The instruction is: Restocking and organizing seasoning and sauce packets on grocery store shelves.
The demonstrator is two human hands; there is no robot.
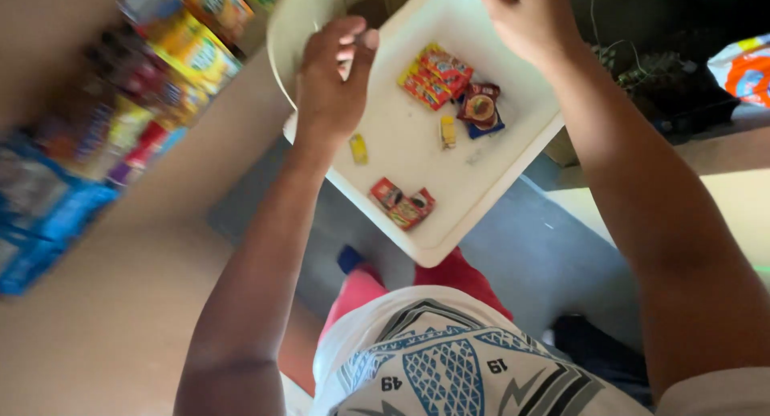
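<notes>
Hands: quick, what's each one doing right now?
Left hand: fingers curled at the white tray edge; cannot tell if it holds anything.
Right hand: partly out of frame, cannot tell.

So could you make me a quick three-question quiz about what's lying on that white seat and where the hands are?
1. True or false: the white plastic chair seat holds small snack packets.
2. Which hand is over the seat's left edge by the small yellow packet? A) left hand B) right hand
3. Fill in: the red packet nearest the person lies at the seat's ____ edge.

Key: 1 true; 2 A; 3 near (front).
</notes>
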